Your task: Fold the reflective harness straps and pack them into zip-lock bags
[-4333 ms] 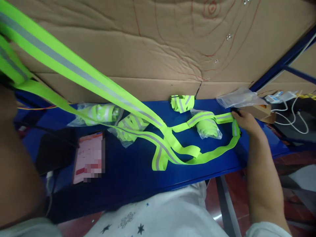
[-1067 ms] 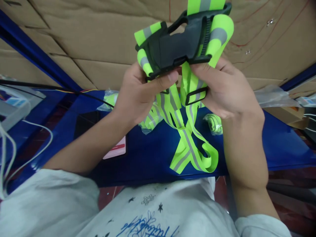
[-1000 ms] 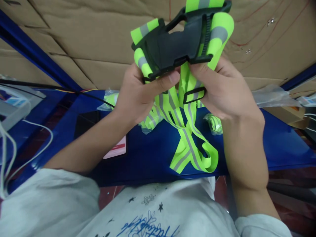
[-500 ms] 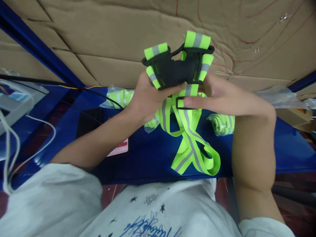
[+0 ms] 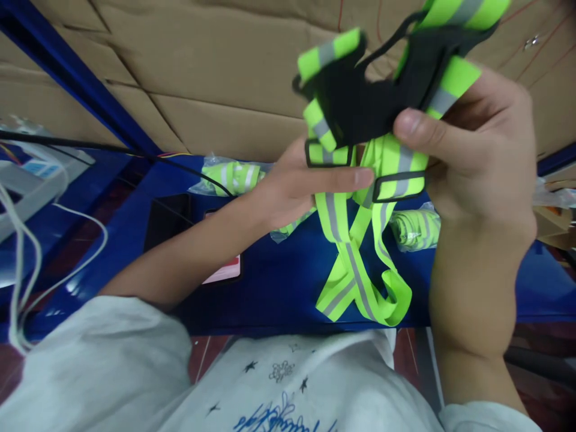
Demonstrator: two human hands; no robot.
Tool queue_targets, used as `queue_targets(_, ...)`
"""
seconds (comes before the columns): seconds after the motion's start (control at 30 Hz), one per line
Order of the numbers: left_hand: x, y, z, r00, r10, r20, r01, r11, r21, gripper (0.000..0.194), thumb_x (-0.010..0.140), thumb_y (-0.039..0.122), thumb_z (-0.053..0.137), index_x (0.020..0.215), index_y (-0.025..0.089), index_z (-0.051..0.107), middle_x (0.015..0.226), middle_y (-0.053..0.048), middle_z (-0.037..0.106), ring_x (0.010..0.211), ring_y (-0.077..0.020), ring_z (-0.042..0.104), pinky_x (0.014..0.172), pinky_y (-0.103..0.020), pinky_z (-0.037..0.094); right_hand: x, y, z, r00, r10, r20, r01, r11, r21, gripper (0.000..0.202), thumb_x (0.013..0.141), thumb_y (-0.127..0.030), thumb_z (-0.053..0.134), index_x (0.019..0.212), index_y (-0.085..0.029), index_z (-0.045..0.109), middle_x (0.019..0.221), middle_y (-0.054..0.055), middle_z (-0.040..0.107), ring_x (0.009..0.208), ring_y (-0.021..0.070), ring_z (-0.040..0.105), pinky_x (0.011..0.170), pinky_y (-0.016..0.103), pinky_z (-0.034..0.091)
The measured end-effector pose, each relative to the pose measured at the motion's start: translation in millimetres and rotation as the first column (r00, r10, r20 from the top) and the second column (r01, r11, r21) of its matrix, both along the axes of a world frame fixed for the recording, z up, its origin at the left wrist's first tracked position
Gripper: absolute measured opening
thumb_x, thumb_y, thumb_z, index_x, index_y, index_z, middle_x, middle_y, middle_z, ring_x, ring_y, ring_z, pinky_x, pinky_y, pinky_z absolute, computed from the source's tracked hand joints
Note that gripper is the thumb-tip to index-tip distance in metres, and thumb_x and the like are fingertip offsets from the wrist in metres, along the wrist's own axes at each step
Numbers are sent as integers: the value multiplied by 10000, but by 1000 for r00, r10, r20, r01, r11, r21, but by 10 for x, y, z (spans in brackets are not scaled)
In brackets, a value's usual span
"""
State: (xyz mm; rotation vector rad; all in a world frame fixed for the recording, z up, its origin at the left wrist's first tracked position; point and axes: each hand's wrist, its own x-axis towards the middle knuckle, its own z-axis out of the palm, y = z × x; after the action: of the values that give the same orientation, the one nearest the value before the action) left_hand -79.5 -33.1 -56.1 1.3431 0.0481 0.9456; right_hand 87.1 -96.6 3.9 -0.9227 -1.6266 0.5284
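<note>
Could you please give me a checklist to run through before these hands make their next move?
1. Right hand gripping the black side-release buckle: ok, thumb on its near face.
2. Buckle halves joined: ok, they look mated, though blurred.
3. Reflective strap looped through both buckle ends: ok.
4. Left hand holding the strap firmly: cannot tell; the thumb crosses in front, but the other fingers are mostly hidden.
5. Strap's lower part lying flat: not ok, crossed and curled.
6. Phone apart from the strap: ok.
</note>
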Motion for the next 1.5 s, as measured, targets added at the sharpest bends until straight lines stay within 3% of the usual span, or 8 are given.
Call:
queue_targets(0.1,-36,3,-2,982,-184,-37,180,980,-82,199,844,231,814,1033,241,752,1142,14,772,1299,-299,674,1133,-482,569,-26,32,-13,989,-113,-92,119,991,68,215,789,-554,825,920,-391,775,1161,-20,744,1186,335,679,1023,501,605)
queue_targets(0.27,-23,-19,-79,985,-103,-139,94,993,-72,229,893,430,787,1040,261,739,1322,14,724,1417,-349,580,1095,-551,588,8,54,-40,974,-225,-17,225,960,164,312,750,-621,838,864,-345,746,1168,11,720,1251,355,635,1106,498,560)
queue_targets(0.4,38,-188,-85,990,-86,-111,85,996,-15,204,897,389,801,1040,254,745,1211,-7,779,1285,-327,689,1065,-528,615,-7,-54,-26,938,-312,150,300,949,99,313,781,-600,823,1019,-411,744,1250,-18,692,1379,375,553,1047,529,602)
queue_targets(0.63,49,-327,-19,977,-179,-119,162,978,-134,295,927,350,779,1177,208,715,1110,-54,810,1027,-305,795,928,-485,667,36,12,-47,963,-269,29,249,924,291,226,816,-427,856,1024,-356,805,1111,4,686,1239,319,657,1083,387,583)
queue_targets(1.0,-87,-118,116,845,-530,-72,489,820,-299,429,909,528,706,1195,212,759,1150,-76,804,1125,-309,757,984,-419,614,372,155,-52,865,-325,382,49,813,581,284,981,-365,706,1243,-270,763,1218,-8,756,1103,209,688,982,358,568)
queue_targets(1.2,-40,-147,182,858,-513,-12,479,808,-343,693,932,775,500,1149,170,757,1039,-117,808,971,-329,781,897,-485,635,453,-19,67,824,-238,514,42,931,364,307,961,-325,718,1252,-412,763,1221,-22,753,1108,255,713,974,401,603)
queue_targets(1.4,47,-133,-13,936,-338,-101,277,880,-386,332,1014,455,603,1102,175,758,945,-72,804,890,-255,802,866,-384,651,883,-34,223,615,253,747,-217,965,-148,683,917,-415,739,1550,-463,485,1568,-93,539,1439,289,557,1136,401,587)
queue_targets(1.5,87,-178,-89,962,-234,-138,169,914,-369,255,1001,385,631,1109,193,760,993,-37,803,1017,-283,795,897,-400,651,960,-26,222,664,345,664,-194,936,-292,980,827,-569,805,1637,-505,258,1639,-93,443,1470,315,518,1147,449,583)
